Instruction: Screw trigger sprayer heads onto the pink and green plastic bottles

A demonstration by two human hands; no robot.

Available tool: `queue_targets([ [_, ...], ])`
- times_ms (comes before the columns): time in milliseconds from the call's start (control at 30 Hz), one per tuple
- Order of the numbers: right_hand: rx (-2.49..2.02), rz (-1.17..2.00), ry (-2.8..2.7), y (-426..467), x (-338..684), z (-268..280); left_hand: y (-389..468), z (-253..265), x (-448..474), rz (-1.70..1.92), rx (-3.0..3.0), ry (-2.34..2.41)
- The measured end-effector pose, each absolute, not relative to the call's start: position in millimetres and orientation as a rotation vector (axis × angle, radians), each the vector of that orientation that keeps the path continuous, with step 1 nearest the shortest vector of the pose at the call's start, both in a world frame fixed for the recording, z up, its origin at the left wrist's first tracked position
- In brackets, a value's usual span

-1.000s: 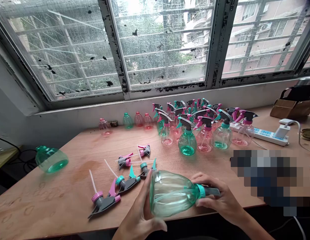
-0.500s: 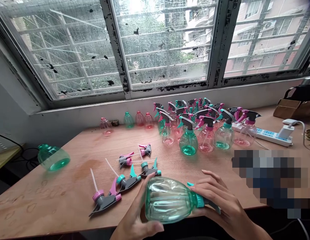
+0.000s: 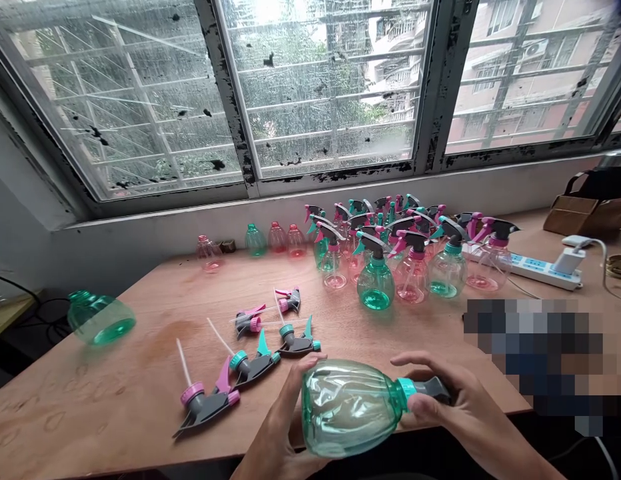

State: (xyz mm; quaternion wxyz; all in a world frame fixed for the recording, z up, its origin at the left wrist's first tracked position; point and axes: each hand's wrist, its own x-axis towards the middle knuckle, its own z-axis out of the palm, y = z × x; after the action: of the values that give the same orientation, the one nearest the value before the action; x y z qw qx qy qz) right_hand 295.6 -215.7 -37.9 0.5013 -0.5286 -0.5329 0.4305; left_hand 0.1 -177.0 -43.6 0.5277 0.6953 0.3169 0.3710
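Note:
A clear green spray bottle (image 3: 353,407) lies sideways above the table's front edge, its neck to the right. My left hand (image 3: 277,430) is wrapped round the bottle's base end. At the neck, my right hand (image 3: 463,393) grips the grey spray head (image 3: 433,389), with the thumb by its teal collar and the index finger raised. Part of the head is hidden by the fingers. Left of the bottle lie several loose spray heads, among them a pink and grey trigger head (image 3: 210,407) and a teal and grey trigger head (image 3: 255,368), with their thin tubes pointing up.
Several assembled spray bottles (image 3: 375,287) stand at the back right. Bottles without heads include a green one (image 3: 101,317) at the left edge and a pink one (image 3: 209,255) near the wall. A white power strip (image 3: 543,270) and a brown bag (image 3: 583,210) are at the right.
The bottle has shifted slightly right and down in my hands. My right hand has turned, bringing its thumb up to the collar and showing more of the spray head.

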Motion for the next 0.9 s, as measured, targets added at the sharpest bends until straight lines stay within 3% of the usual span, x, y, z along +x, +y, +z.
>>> queue_targets([
  [167,-1.149,1.307,-1.057,-208.6,295.5,-33.2,-181.2,-47.8,3.9,0.994,1.997,0.815],
  [300,-1.194,1.265,-1.046,-205.5,292.4,-28.8,-180.2,-40.1,12.7,0.972,2.189,0.906],
  [433,-1.147,1.246,-1.135,-213.7,291.0,-24.2,-182.6,-30.3,23.9,1.175,2.359,0.979],
  [667,-0.428,1.41,-1.374,-215.7,295.6,-44.5,-159.2,-11.0,41.3,1.186,2.362,1.066],
  [900,-0.853,1.08,-1.704,-220.6,274.4,-29.3,-120.5,24.3,70.7,0.917,1.979,1.111],
])
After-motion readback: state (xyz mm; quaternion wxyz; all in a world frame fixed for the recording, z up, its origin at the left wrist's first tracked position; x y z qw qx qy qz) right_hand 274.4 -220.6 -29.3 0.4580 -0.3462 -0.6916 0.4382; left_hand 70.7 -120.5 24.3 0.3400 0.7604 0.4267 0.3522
